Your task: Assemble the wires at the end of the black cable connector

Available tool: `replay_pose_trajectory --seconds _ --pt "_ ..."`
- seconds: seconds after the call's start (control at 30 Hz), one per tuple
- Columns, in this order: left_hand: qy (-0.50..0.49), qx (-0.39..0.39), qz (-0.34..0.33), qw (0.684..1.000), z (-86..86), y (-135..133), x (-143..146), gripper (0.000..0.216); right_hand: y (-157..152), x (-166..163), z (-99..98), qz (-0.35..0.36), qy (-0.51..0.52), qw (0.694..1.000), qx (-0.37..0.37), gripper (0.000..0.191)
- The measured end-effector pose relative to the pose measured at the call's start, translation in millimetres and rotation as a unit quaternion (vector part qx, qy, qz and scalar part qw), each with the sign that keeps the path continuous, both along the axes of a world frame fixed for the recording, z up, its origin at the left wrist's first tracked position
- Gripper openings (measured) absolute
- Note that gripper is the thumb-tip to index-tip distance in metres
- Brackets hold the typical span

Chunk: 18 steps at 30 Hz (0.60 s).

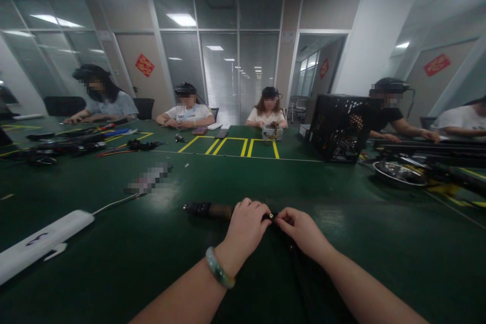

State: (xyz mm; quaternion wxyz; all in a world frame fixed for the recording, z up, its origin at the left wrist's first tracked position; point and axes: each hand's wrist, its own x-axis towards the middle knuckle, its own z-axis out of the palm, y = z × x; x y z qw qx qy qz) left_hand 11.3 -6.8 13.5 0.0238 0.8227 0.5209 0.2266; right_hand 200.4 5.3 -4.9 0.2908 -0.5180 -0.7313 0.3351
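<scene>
A dark cylindrical tool (207, 210) with a metal tip and a brownish middle lies across the green table in front of me. My left hand (246, 225), with a jade-coloured bangle at the wrist, is closed over its right end. By the left fingertips shows a small gold-coloured square end (271, 216). Close beside it, my right hand (298, 225) is closed in a pinch at a thin black part. What exactly the right fingertips grip is partly hidden. A black cable or strip (291, 247) runs from there down towards me.
At left lie a white power strip (45, 240) and a blurred-out device (150, 178) on a cord. Tangled black cables (68, 147) are farther back. A black computer case (336, 126) and a metal bowl (398, 174) stand at right. Several people sit around the table.
</scene>
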Motion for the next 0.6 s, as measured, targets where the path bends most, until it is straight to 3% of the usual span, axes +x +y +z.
replay_pose_trajectory --seconds 0.43,0.6 --pt "-0.034 -0.003 0.017 0.999 0.9 -0.3 1.2 0.012 5.0 1.4 2.2 -0.004 -0.013 1.0 0.012 0.013" --pt "-0.055 -0.005 -0.011 0.998 0.2 2.0 -2.1 0.01 2.9 3.2 0.4 0.013 -0.022 1.0 0.003 0.009"
